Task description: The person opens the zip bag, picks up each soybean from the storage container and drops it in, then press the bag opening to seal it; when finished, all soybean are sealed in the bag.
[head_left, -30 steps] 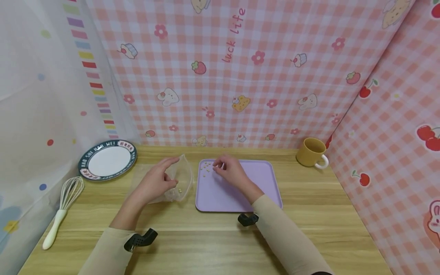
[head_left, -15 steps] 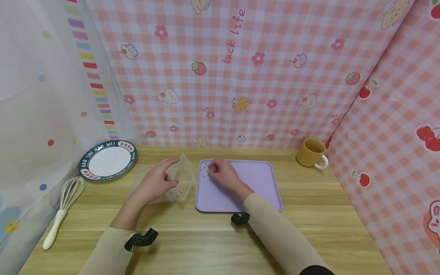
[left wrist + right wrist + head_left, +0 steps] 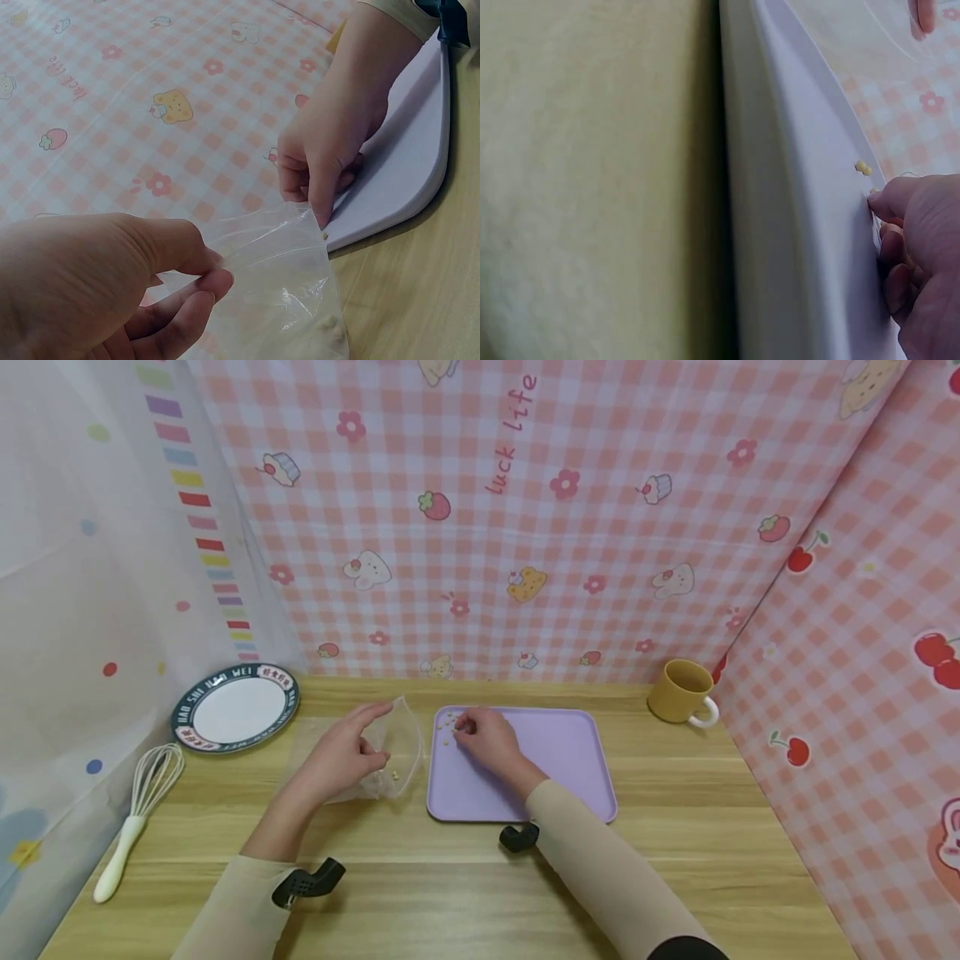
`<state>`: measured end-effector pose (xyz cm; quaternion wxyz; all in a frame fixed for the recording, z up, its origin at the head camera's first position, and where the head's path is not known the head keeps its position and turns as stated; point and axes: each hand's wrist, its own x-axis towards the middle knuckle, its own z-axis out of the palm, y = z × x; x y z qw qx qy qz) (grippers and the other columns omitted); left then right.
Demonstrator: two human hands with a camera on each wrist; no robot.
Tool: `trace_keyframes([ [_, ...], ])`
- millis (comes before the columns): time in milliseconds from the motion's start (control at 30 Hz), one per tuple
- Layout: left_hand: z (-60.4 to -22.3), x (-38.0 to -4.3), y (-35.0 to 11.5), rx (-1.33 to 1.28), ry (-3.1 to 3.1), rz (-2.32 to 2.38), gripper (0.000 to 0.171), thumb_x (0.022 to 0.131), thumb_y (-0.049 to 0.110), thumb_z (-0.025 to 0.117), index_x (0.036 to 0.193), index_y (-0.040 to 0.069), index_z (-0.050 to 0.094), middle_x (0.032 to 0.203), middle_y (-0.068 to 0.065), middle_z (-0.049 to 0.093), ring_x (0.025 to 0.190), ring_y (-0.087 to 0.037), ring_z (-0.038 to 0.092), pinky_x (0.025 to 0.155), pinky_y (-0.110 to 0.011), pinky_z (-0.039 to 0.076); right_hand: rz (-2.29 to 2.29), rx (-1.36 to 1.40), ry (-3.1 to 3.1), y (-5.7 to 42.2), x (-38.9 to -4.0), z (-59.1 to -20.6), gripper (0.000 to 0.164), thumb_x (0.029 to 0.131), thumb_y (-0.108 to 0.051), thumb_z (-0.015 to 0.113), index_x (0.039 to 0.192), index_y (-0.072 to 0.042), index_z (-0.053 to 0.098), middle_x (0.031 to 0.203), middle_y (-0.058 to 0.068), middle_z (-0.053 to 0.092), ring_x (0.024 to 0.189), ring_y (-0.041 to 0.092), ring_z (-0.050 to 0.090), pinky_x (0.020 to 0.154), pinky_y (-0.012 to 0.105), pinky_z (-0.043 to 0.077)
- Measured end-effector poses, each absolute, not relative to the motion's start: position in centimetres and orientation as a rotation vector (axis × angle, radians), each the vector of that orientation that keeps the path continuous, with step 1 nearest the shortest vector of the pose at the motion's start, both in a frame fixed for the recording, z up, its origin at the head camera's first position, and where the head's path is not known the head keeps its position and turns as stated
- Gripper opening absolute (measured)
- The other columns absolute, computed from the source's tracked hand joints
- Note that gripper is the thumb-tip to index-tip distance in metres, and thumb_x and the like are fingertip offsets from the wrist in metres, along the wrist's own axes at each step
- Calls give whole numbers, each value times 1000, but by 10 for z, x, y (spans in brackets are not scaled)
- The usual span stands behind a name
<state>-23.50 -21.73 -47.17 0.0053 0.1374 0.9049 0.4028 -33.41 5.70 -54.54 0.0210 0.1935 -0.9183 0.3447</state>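
Note:
On the purple tray (image 3: 558, 760), several small yellow beans (image 3: 447, 743) lie scattered near the far left corner. My right hand (image 3: 491, 742) is lowered over them, thumb and fingertips pinching at a bean on the tray. Two more beans (image 3: 863, 168) show just beyond the thumb in the right wrist view. To the tray's left, my left hand (image 3: 337, 762) holds a clear plastic bag (image 3: 408, 735) by its mouth, which gapes toward the tray. A few beans (image 3: 395, 775) sit inside the bag near its opening. In the left wrist view, the bag (image 3: 292, 262) partly overlaps the tray corner.
A white plate with a dark patterned rim (image 3: 180, 722) stands at the back left. In front of it lies a whisk with a white handle (image 3: 120, 860). A yellow mug (image 3: 678, 693) is at the back right. Patterned cloth walls (image 3: 480, 527) enclose the wooden table (image 3: 420, 893).
My right hand has moved a little left and down onto the beans on the tray, its fingers closing there. The left hand and the bag have stayed in place.

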Motion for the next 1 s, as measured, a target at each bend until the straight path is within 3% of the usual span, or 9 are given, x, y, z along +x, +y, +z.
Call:
trace_keyframes([
  [333, -472, -237, -216, 432, 2835, 1250, 79, 94, 1, 81, 166, 4, 47, 165, -20, 48, 75, -15, 66, 67, -31, 58, 1120, 555, -2818, 59, -331, -544, 5, 97, -12, 81, 98, -8, 80, 85, -3, 71, 79, 13, 62, 76, 32, 53],
  [1000, -472, -236, -216, 427, 2834, 1244, 80, 95, 1, 81, 167, 5, 47, 166, -18, 47, 75, -15, 66, 67, -32, 58, 1382, 776, -2503, 60, -311, -520, 6, 97, 0, 81, 100, -5, 80, 91, 7, 70, 75, 10, 57, 69, 25, 50],
])
